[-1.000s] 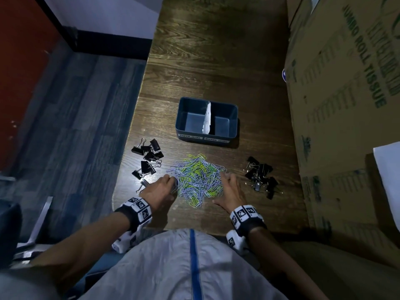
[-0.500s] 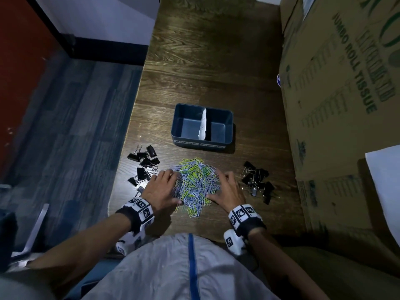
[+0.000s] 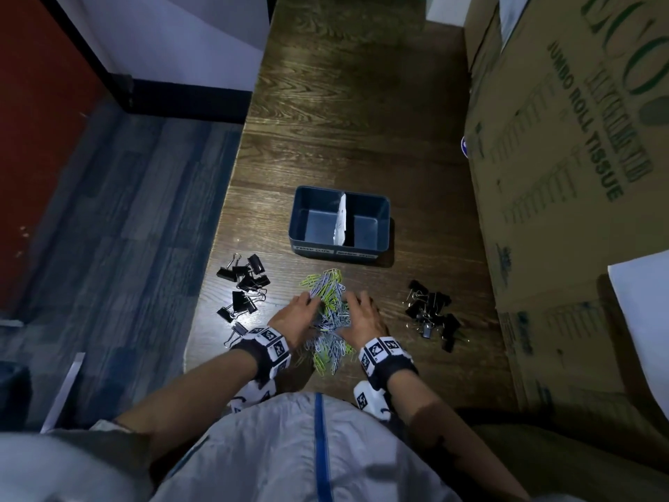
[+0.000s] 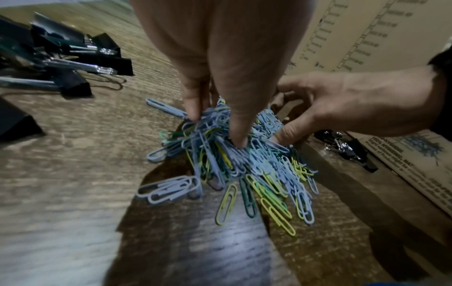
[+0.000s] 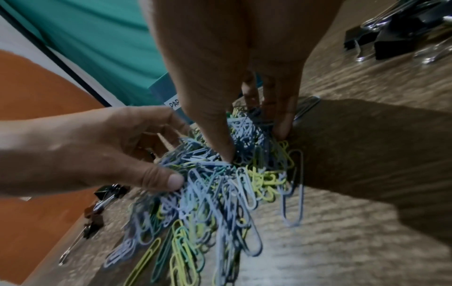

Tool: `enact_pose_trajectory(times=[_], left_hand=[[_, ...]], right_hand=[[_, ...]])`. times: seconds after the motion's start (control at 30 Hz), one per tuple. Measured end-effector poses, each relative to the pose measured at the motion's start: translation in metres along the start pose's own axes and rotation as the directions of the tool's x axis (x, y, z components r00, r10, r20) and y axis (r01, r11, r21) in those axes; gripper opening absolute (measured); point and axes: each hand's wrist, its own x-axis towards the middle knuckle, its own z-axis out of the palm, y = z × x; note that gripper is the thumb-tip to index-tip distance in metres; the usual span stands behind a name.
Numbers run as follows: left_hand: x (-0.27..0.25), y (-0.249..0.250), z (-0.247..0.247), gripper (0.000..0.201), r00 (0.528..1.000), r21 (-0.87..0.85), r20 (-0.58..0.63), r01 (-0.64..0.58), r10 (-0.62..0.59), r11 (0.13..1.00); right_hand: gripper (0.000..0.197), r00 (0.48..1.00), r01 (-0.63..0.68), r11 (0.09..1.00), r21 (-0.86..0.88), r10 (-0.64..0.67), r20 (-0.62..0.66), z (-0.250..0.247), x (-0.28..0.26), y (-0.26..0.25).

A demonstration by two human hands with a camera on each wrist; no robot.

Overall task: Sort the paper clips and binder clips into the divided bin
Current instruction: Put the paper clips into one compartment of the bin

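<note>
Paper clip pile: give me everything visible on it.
The paper clip pile is a loose tangled heap of coated wire clips, mostly pale blue with yellow and a few green. It lies on the wooden table, in front of the blue divided bin, between two groups of black binder clips. The left hand and right hand press in from either side, fingers curled into the heap, bunching it upward. Stray clips trail toward the person.

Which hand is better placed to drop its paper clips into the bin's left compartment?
Probably the left hand: it grips the paper clips on the side of the bin labelled for them.
</note>
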Motion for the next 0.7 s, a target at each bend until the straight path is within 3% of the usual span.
enact_pose_trajectory(times=[0.1,0.23,0.3,0.5,0.7], left_hand=[[-0.005,-0.006,-0.007,0.042,0.999,-0.072,-0.014,-0.033,0.033,0.997],[-0.011,-0.011,-0.016,0.016,0.996,-0.110,-0.044,-0.077,0.072,0.991],[-0.013,-0.012,-0.018,0.006,0.994,-0.125,-0.083,-0.081,0.071,0.989],[-0.013,-0.014,-0.035,0.007,0.974,-0.158,-0.200,-0.136,0.103,0.978],[-0.002,-0.003,-0.098,0.007,0.910,-0.213,-0.391,-0.231,0.134,0.949]], right_hand=[[0.064,1.000,0.005,0.998,0.057,-0.006,0.016,-0.011,-0.004,0.003],[0.034,0.999,0.024,0.998,0.060,-0.023,-0.028,-0.020,-0.006,0.012],[0.031,0.999,-0.008,0.999,0.048,0.010,-0.034,-0.023,-0.007,0.014],[0.023,0.999,-0.011,1.000,0.013,0.012,-0.050,-0.049,-0.019,0.015],[0.015,0.999,-0.006,0.994,0.108,0.009,-0.031,-0.075,-0.008,0.003]])
